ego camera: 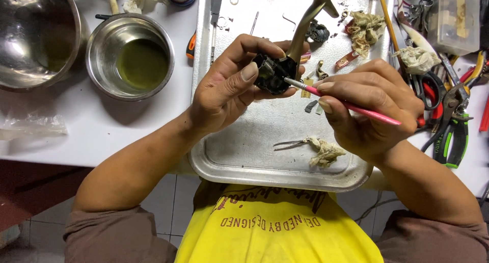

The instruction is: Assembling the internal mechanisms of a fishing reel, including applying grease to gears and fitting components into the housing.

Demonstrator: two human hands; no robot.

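Far left, a steel bowl (pixel 130 56) is seen to hold a shallow pool of olive-green liquid; a handle juts from its far rim. A larger steel bowl (pixel 35 36) is cut off by the left edge, its contents not made out. At centre a metal tray (pixel 265 156) is laid on the white table (pixel 102 125). Scattered over the tray: small rings, pins, a bent wire, a wad of stained cloth (pixel 326 152) near the near edge with tweezers (pixel 289 143) just left of it, another stained wad (pixel 365 29) at the far right. A clear plastic box (pixel 455 18) is set at the far right corner, a pale strip inside it. Pliers and cutters (pixel 448 123) with red, green and black grips are piled right of the tray.

The left hand (pixel 229 89) is raised over the tray's middle, palm turned toward the wearer, thumb and fingers pressed around a small black mechanism (pixel 272 74) from which a bronze-coloured arm (pixel 308 21) rises toward the far side. The right hand (pixel 372 107) is held just right of it, fingers curled, a thin pink-handled brush (pixel 351 106) pinched between thumb and forefinger; its metal ferrule is pointed left and its tip is met with the black mechanism. Both forearms are angled inward from the near corners.
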